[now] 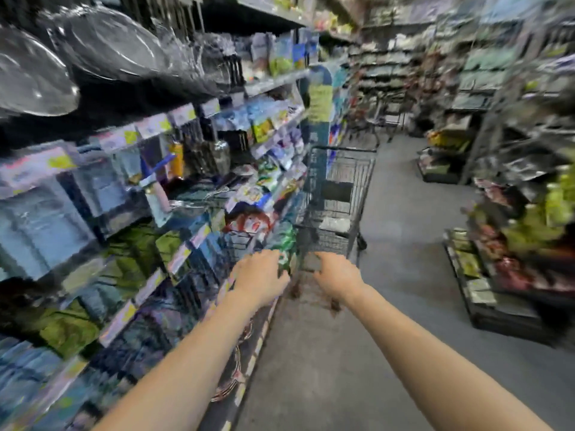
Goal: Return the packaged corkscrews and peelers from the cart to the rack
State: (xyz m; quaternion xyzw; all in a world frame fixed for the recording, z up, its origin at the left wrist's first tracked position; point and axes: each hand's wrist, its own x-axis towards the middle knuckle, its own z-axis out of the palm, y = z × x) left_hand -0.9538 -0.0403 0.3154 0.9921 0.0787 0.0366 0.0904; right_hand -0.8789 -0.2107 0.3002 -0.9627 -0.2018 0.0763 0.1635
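A person's two bare arms reach forward down a shop aisle, and the whole view is smeared by motion; the left hand (261,275) is out in front of the front edge of a low shelf of the rack (277,80), with green packets just beyond its fingertips; its fingers bend downward at the tips, but the blur hides whether they close on anything, so I cannot tell if it holds something. The right hand (337,275) hangs just beside it, at the near end of the cart (351,172), knuckles up and fingers drooping; whether it grips the cart or a pack I cannot tell either.

The cart is a wire trolley standing on the grey floor (404,213), close against the rack's front edge and ahead of both hands; a pale flat shape (334,223) lies on the bottom of its basket, too blurred to name, so the packaged corkscrews and peelers cannot be picked out there.

The rack fills the left side, its shelf edges lined with price tags and hung with blue, green and clear packets; shiny wrapped round ware (109,42) sits at its top left corner; more shelving (513,150) stands across the aisle.
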